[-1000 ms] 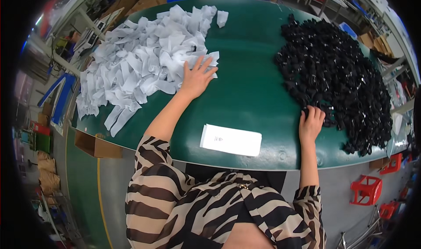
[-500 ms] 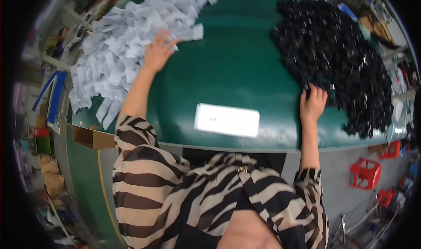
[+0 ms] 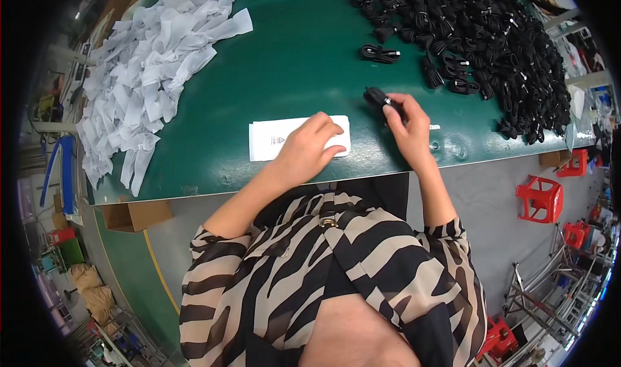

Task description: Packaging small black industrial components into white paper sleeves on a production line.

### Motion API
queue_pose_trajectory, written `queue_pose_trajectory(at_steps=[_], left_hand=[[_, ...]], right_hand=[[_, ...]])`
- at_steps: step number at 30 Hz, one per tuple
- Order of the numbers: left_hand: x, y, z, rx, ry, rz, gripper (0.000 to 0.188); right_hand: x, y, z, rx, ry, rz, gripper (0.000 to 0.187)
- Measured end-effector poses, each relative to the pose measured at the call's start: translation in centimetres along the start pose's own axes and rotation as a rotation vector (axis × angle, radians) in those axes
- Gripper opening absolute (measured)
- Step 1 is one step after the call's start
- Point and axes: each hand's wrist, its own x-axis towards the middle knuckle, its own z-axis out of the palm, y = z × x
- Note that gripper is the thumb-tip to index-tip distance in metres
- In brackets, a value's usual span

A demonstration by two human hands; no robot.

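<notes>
In my right hand (image 3: 410, 122) is a bundled black cable (image 3: 381, 102), gripped between thumb and fingers above the green table. My left hand (image 3: 309, 146) lies over the right part of a flat stack of white bags (image 3: 262, 140) near the table's front edge. Its thumb and fingers are apart at the stack's right end, and I see nothing lifted in them. Small dark print shows on the top bag. Past my right hand, a single coiled black cable (image 3: 380, 54) lies apart from a large heap of such cables (image 3: 453, 24).
A heap of loose whitish, see-through bags (image 3: 149, 69) covers the table's left side. The green table (image 3: 291, 56) ends in a front edge close to me. Below its left corner stands an open cardboard box (image 3: 139, 215). Red stools (image 3: 540, 199) stand on the floor at right.
My left hand has come from the whitish heap to the white stack. My right hand has left the cable heap and moved left with a bundled cable in it.
</notes>
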Motion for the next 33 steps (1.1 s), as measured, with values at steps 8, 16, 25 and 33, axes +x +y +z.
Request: queue_pose_trajectory(at_steps=[8, 16, 25, 33], left_hand=[[-0.1, -0.7, 2.4, 0.009, 0.085, -0.134, 0.008], [-0.2, -0.5, 1.8, -0.229, 0.109, -0.334, 0.005], [-0.1, 0.0, 1.3, -0.273, 0.064, -0.300, 0.007], [0.8, 0.9, 0.1, -0.053, 0.128, 0.007, 0.015]], right_hand=[[-3.9, -2.1, 0.0, -0.098, -0.006, -0.173, 0.026], [-4.6, -1.4, 0.3, -0.322, -0.040, -0.534, 0.046], [-4.0, -1.8, 0.1, -0.276, -0.180, -0.595, 0.043], [-3.8, -2.0, 1.8, 0.215, -0.211, -0.180, 0.029]])
